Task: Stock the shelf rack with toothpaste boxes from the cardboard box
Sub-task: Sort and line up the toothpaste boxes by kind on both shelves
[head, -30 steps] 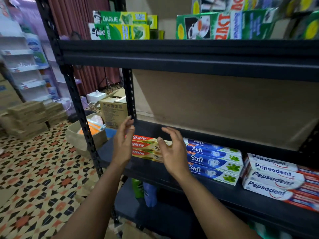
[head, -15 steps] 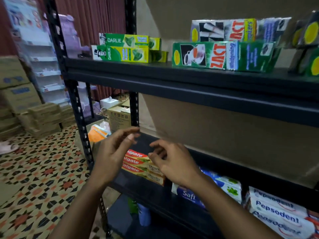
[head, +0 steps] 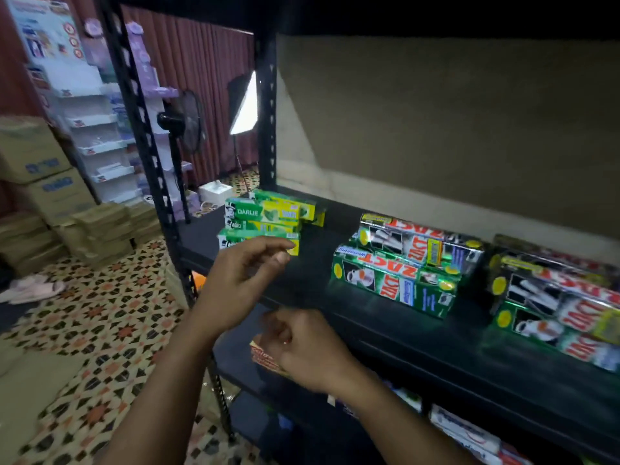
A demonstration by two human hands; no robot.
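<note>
The black shelf rack fills the right of the view. On its middle shelf, green Darlie toothpaste boxes are stacked at the left, with green Zact boxes and a second Zact stack to the right. My left hand hovers just in front of the lowest Darlie box, fingers loosely bent, holding nothing. My right hand hangs lower, loosely curled and empty, in front of red Colgate boxes on the shelf below. Pepsodent boxes show at the lower right.
The rack's perforated front post stands left of my hands. Stacked cartons and flat cardboard piles sit on the patterned floor at the left. A standing fan and a lamp are behind the rack.
My view has risen from the Colgate shelf to the shelf above. Both hands left the Colgate boxes; the left lifted toward the Darlie stack, and the fingers of both went from straight to loosely curled.
</note>
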